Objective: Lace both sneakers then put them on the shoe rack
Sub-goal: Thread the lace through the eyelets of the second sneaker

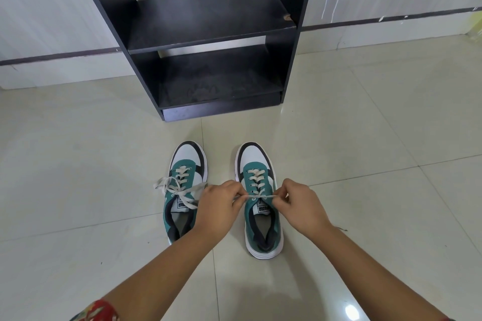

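Two teal, white and black sneakers stand side by side on the tiled floor, toes pointing at the rack. The left sneaker [185,172] has its white lace tied in a loose bow [170,186] spilling to its left. Over the right sneaker [257,164], my left hand [217,210] and my right hand [300,206] each pinch an end of its white lace [257,197], pulled taut sideways across the top eyelets. The black shoe rack [208,31] stands straight ahead with bare shelves.
The rack's lower shelf [219,81] sits near floor level, a short way beyond the sneakers' toes. Pale glossy floor tiles [78,164] spread to both sides. A white wall with a dark stripe [391,18] runs behind the rack.
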